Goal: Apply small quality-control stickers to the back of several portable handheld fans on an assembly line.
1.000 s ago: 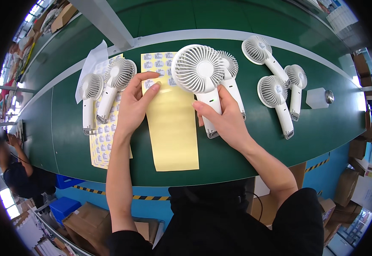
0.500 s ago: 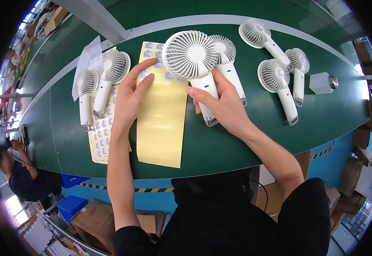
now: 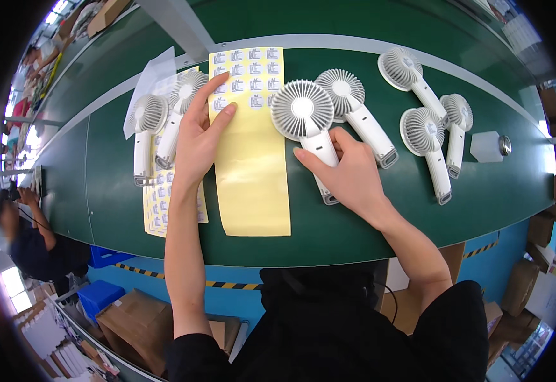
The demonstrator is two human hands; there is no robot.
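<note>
A long yellow sticker sheet (image 3: 252, 184) lies on the green table, with rows of small printed labels on its far part. At its left edge rests my left hand (image 3: 198, 137), thumb and forefinger apart on the sheet; whether a label clings to the thumb is too small to tell. My right hand (image 3: 348, 175) grips the handle of a white handheld fan (image 3: 302, 109), its round grille pointing up beside the sheet's right edge. Just behind it lies a second white handheld fan (image 3: 367, 127), close to my right fingers.
Two white fans (image 3: 142, 143) lie on more label sheets (image 3: 157, 207) at the left. Three fans (image 3: 426, 130) form a group at the right, near a small translucent bottle (image 3: 487, 147) with a metal cap. A metal post (image 3: 179, 25) rises at the far left. Another person (image 3: 33, 235) sits farther left.
The fan in my right hand has come down from over the sheet's far right part, uncovering more labels. My left hand stays at the sheet's left edge. The whole view has shifted slightly.
</note>
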